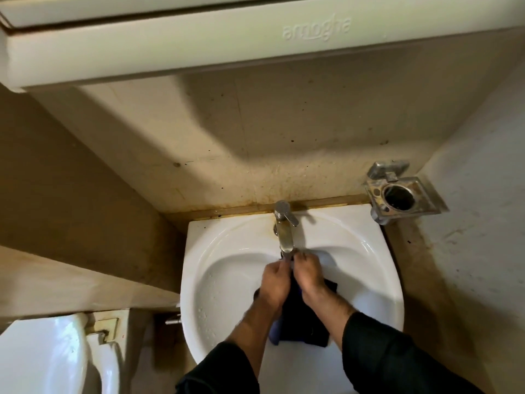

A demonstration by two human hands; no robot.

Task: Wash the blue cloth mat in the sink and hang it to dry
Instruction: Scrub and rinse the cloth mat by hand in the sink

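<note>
The dark blue cloth mat hangs down into the white sink, bunched between my two hands. My left hand and my right hand grip its upper part side by side, fingers curled round the cloth, right under the spout of the steel tap. The mat's lower end drapes towards the sink's front rim. My hands hide much of the cloth. I cannot tell whether water runs from the tap.
A metal wall holder with a round ring sticks out at the sink's back right. A white toilet cistern stands at the lower left. A cabinet overhangs above. Stained walls close in on both sides.
</note>
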